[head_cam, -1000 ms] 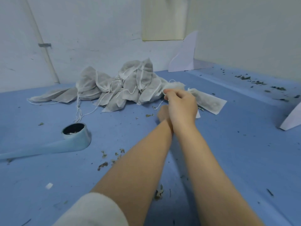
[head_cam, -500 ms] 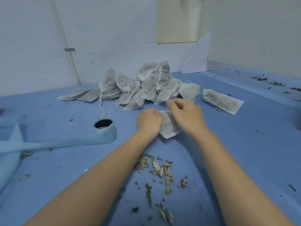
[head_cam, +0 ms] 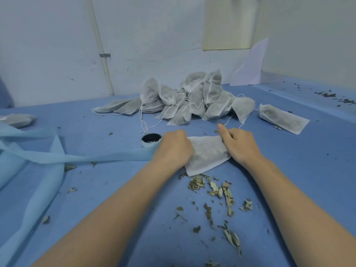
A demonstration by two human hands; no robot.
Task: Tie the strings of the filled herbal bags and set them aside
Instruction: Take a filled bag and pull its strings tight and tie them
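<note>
2 curled hands [head_cam: 174,149] [head_cam: 240,145] on bag [head_cam: 207,154]

Both bare forearms reach from near edge toward centre, converging. Left hand [head_cam: 174,149] knuckles up, fingers curled under, gripping bag [head_cam: 207,154] at left edge. Right hand [head_cam: 239,146] fingers curled, pinching bag's far right edge.

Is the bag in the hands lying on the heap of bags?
No: the bag, gripped by left hand and right hand, lies apart from the heap.
</note>
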